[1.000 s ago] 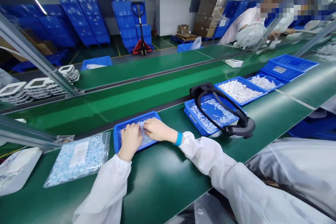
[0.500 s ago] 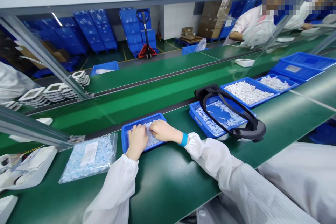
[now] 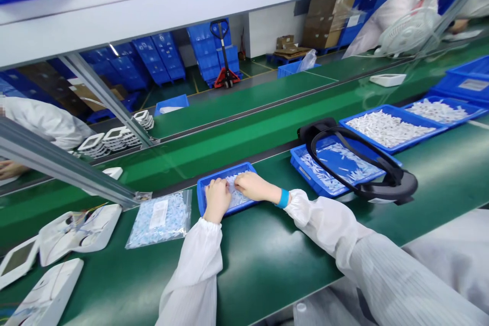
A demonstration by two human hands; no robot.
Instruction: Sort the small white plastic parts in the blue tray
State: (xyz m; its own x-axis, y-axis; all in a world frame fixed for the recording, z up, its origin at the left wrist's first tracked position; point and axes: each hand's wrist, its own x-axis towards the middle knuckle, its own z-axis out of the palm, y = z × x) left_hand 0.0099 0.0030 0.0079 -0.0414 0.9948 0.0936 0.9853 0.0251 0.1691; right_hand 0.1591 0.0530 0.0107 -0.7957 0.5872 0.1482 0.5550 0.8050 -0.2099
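Both of my hands are over a small blue tray [image 3: 201, 205] holding many small pale blue-white plastic pieces [image 3: 239, 197]. My left hand [image 3: 217, 198] is at the tray's left half, its curled fingers pointing down among the pieces. From the right, my right hand [image 3: 254, 186] reaches in with fingers bent together; a blue band [image 3: 283, 198] circles its wrist. The fingertips of the two hands are close to each other, and whatever they grip is too small or hidden to name. Left of the tray lies a clear plastic bag [image 3: 171, 219] of similar pale blue pieces with a white label.
A black head strap device [image 3: 393, 186] rests across another blue tray [image 3: 301, 170] on the right. Beyond stand trays of white pieces [image 3: 389, 127]. White housings with wires [image 3: 82, 234] lie at left. A metal post [image 3: 76, 173] rises near the bag. Co-workers sit across the conveyor [image 3: 237, 140].
The camera view has shifted, so the scene sits farther right and more of the left housings shows. My hands stay in the tray, with only slight finger movement.
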